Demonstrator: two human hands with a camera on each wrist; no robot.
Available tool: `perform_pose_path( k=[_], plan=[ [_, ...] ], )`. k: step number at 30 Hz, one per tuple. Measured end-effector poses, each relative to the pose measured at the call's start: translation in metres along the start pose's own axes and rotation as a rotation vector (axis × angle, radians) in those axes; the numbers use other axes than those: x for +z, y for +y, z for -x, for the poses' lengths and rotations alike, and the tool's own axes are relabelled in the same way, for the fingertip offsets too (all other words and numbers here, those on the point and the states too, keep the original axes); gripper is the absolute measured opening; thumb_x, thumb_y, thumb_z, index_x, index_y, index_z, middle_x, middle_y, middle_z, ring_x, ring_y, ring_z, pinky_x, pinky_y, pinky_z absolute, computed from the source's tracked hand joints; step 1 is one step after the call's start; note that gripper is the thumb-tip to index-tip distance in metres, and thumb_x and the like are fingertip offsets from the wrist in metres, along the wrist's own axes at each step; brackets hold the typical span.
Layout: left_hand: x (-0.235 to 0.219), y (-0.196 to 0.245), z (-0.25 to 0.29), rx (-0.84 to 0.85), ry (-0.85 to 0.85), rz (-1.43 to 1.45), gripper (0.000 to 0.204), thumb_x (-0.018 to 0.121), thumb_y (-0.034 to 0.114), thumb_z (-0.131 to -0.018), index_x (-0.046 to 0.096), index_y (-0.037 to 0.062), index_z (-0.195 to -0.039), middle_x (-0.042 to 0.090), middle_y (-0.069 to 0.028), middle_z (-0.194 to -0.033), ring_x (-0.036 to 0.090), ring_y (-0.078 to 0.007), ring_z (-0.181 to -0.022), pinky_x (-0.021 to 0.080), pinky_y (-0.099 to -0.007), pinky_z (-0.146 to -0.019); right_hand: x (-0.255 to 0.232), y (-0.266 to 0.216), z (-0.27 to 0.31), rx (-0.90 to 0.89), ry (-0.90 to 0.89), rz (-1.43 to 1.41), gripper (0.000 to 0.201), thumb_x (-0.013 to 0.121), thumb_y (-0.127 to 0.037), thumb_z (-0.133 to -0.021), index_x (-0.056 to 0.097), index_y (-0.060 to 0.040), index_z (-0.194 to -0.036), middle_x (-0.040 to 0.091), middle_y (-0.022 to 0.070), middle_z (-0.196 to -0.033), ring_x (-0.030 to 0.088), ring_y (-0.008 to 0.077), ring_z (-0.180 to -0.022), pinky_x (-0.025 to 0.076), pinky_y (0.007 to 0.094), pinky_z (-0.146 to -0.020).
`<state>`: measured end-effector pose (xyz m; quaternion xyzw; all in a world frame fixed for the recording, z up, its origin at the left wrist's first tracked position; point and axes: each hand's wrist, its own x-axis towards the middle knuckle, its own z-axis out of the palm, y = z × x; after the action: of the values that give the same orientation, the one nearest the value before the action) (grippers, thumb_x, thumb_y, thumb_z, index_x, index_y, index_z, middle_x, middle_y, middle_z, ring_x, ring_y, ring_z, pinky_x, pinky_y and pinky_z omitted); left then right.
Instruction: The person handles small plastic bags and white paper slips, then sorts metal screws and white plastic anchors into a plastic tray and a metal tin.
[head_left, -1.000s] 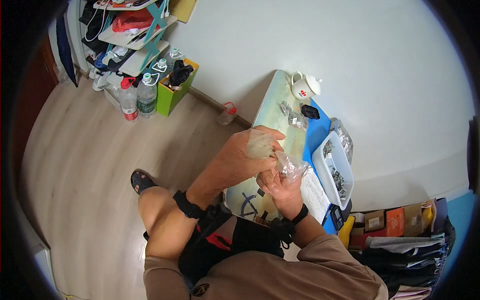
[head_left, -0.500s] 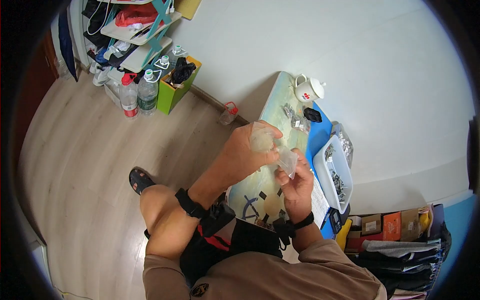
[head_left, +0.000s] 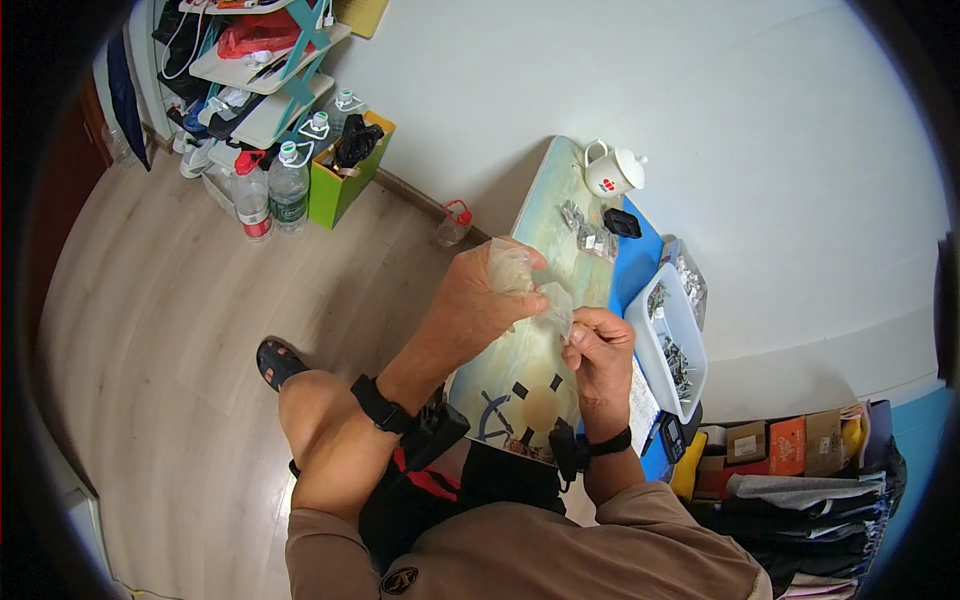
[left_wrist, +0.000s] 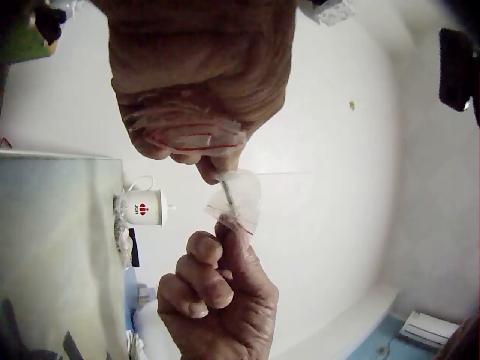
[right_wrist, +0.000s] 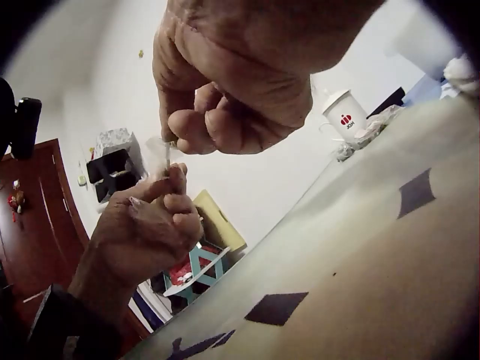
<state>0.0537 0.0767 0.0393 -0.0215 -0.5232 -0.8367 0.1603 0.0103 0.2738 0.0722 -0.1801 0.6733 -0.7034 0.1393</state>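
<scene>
My left hand [head_left: 470, 300] holds a bunch of clear plastic zip bags [head_left: 510, 272] against its palm, their red seal lines showing in the left wrist view. Between its thumb and finger it also pinches one end of a small clear zip bag [head_left: 557, 308]. The opposite end is pinched between thumb and forefinger of my right hand [head_left: 602, 352], the other fingers curled. A thin greyish piece [left_wrist: 228, 193] shows in the small bag between both hands. Both hands are raised above the painted table [head_left: 500, 365].
A white lidded mug [head_left: 612, 172], small packets [head_left: 597, 240] and a black tray [head_left: 621, 222] stand at the table's far end. Along the right side lie a white bin [head_left: 640, 325] of small parts and a calculator [head_left: 674, 440]. Water bottles [head_left: 288, 190] stand on the floor.
My right hand has shifted right from beneath the small bag and turned, and now pinches its edge. The left hand has moved slightly but keeps the bunch of bags.
</scene>
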Motion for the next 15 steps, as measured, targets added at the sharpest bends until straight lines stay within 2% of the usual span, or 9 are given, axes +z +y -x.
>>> perform_pose_path(
  k=[5,8,10,13,15],
  plan=[
    [-0.001,0.001,0.0,0.027,0.02,-0.037,0.031,0.073,0.008,-0.076,0.064,0.0014,-0.104,0.065,-0.0025,-0.084,0.059,-0.0072,-0.077,0.049,-0.0241,-0.07,0.006,0.003,-0.005,0.01,-0.058,0.037,0.023,0.072,-0.011,-0.085,0.069,0.0058,-0.1,0.065,0.0078,-0.073,0.05,0.0081,-0.048,0.037,0.0205,-0.045],
    [-0.002,0.001,-0.001,0.007,0.022,-0.007,0.032,0.072,0.009,-0.076,0.063,0.0016,-0.106,0.065,-0.0027,-0.085,0.059,-0.0076,-0.078,0.049,-0.0243,-0.071,0.009,0.004,-0.008,0.038,0.019,-0.123,0.03,0.071,-0.013,-0.087,0.065,0.0066,-0.11,0.066,0.0099,-0.076,0.052,0.0086,-0.048,0.039,0.0198,-0.044],
    [-0.002,-0.001,-0.002,0.045,0.044,0.01,0.033,0.072,0.009,-0.076,0.062,0.0017,-0.107,0.064,-0.0026,-0.084,0.058,-0.0079,-0.079,0.048,-0.0244,-0.072,0.005,0.007,-0.009,0.215,-0.007,-0.362,0.035,0.069,-0.014,-0.089,0.061,0.0068,-0.115,0.066,0.0116,-0.077,0.055,0.0096,-0.049,0.042,0.02,-0.045],
    [-0.003,0.004,0.0,0.003,0.028,-0.035,0.032,0.071,0.009,-0.077,0.062,0.0017,-0.107,0.064,-0.0027,-0.084,0.058,-0.0082,-0.078,0.048,-0.0246,-0.072,-0.002,0.016,-0.011,0.274,-0.111,-0.435,0.031,0.067,-0.016,-0.09,0.061,0.0065,-0.111,0.066,0.0123,-0.077,0.058,0.0115,-0.05,0.045,0.0212,-0.046],
    [-0.003,0.003,0.0,0.003,0.028,-0.032,0.033,0.07,0.008,-0.077,0.062,0.0018,-0.107,0.064,-0.0026,-0.084,0.058,-0.0082,-0.078,0.048,-0.0246,-0.072,-0.006,0.024,-0.01,0.244,-0.12,-0.418,0.03,0.067,-0.017,-0.091,0.061,0.0057,-0.11,0.066,0.0125,-0.078,0.058,0.0117,-0.051,0.045,0.0212,-0.046]
  ],
)
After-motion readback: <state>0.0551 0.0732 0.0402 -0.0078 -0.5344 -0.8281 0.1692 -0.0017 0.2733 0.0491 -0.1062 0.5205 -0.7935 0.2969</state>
